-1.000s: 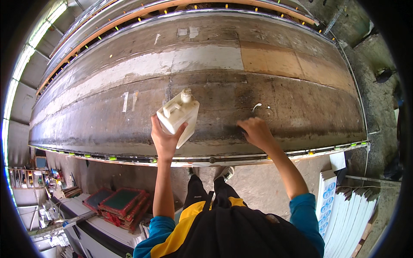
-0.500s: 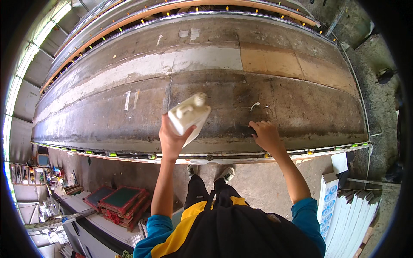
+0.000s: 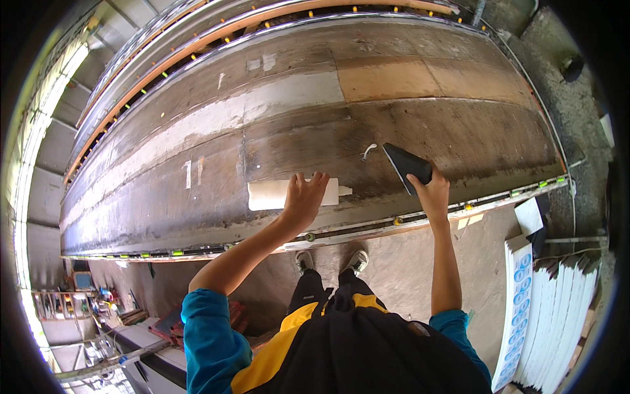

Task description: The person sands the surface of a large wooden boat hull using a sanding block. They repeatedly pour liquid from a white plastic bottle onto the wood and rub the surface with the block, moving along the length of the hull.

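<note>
My left hand grips a white plastic jug from above, fingers curled over its upper side. The jug is on its side, its neck pointing right; whether it rests on the large brown worktable or hangs just over it, I cannot tell. To the right, my right hand holds a flat, black, wedge-shaped plate, thumb on its near face. That plate is tilted, its broad edge toward the upper left. A small curled white scrap lies on the tabletop between the two.
Pale and tan panels are set across the table's far part. A rail with yellow and green fittings runs along its near edge. White boards are stacked at the lower right. Red-edged frames lie at the lower left.
The jug has gone from upright and tilted to lying sideways, neck to the right. My right hand has lifted the black plate into clear sight. The whole view has turned slightly.
</note>
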Available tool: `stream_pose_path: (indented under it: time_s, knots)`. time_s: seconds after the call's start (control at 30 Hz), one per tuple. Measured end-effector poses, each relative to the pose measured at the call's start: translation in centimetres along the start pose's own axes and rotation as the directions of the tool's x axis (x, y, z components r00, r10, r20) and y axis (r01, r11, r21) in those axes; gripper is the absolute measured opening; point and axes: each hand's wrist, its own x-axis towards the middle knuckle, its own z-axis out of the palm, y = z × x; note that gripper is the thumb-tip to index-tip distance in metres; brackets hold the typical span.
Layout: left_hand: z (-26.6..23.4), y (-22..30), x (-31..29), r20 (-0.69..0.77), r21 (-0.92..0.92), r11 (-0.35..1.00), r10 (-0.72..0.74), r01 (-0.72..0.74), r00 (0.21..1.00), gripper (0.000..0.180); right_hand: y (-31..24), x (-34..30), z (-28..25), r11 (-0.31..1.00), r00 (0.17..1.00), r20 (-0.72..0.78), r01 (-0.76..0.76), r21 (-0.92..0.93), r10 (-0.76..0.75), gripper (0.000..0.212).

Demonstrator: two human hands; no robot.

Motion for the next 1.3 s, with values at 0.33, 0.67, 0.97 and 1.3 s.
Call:
stream_pose_path:
  time_s: [0.33,0.67,0.97,1.3]
  knots:
    - [0.2,0.7,1.6,-0.003,-0.085,0.996,0.010,-0.010,1.000,0.056,0.5,-0.9,-1.9,0.986,0.994,-0.013,-0.106,0.125,0.109,0.038]
    - [-2.9,-5.2,-2.1,-0.030,-0.598,0.724,-0.449,0.344,0.893,0.070,-5.9,-0.4,3.8,0.945,0.882,0.458,0.236,-0.225,-0.111,0.039]
    - [-2.4,-10.8,-8.2,-0.068,-0.724,0.523,-0.703,0.449,0.708,0.071,-5.4,-2.0,10.0,0.720,0.678,0.552,0.668,-0.189,-0.485,0.035]
    - [-1.8,-13.4,-9.3,-0.067,-0.800,0.448,-0.728,0.400,0.682,0.068,-1.9,-1.0,5.9,0.747,0.720,0.561,0.617,-0.248,-0.409,0.043]
